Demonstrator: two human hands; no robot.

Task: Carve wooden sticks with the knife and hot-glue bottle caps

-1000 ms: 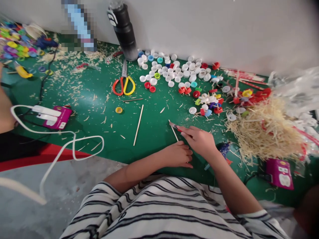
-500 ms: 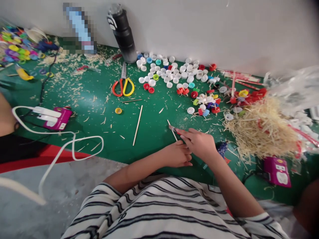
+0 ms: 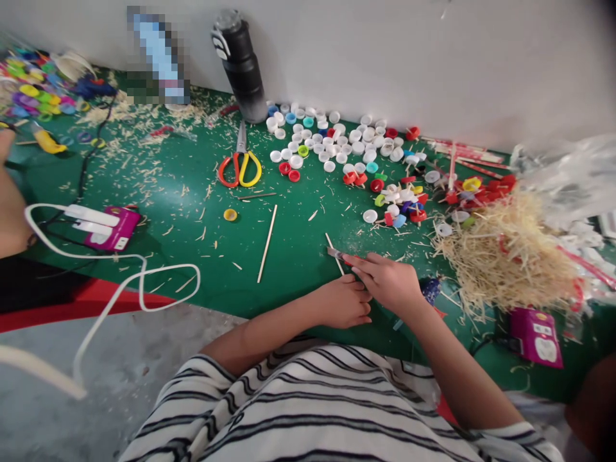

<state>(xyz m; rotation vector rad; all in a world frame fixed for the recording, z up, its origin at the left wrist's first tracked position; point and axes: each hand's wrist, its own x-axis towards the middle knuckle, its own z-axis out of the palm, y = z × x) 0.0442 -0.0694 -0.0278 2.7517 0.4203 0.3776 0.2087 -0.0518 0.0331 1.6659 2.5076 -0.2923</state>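
The red-and-yellow-handled scissors (image 3: 242, 163) lie on the green worktop (image 3: 298, 224), and everything else is placed from them. To their right and nearer the person, the left hand (image 3: 347, 301) has its fingers curled over the near end of a thin wooden stick (image 3: 328, 239), though the exact grip is hidden. Just beyond it, on the same side of the scissors, the right hand (image 3: 391, 282) grips a knife (image 3: 335, 255) with a red handle, its blade lying across the stick near the left hand.

A second wooden stick (image 3: 267, 244) lies loose, slightly right of the scissors and nearer the person. Just below the handles are a thin brown rod (image 3: 256, 196) and a single yellow cap (image 3: 230, 215).

Past the scissors' tips a black bottle (image 3: 244, 77) stands near the wall. To their right spreads a group of mostly white bottle caps (image 3: 341, 158); far right, nearer the person, sits a heap of pale wood shavings (image 3: 510, 256). Left of the scissors and nearer the person is a magenta power socket box (image 3: 126, 226) with white plugs; a co-worker's arm (image 3: 12, 215) shows farther left.
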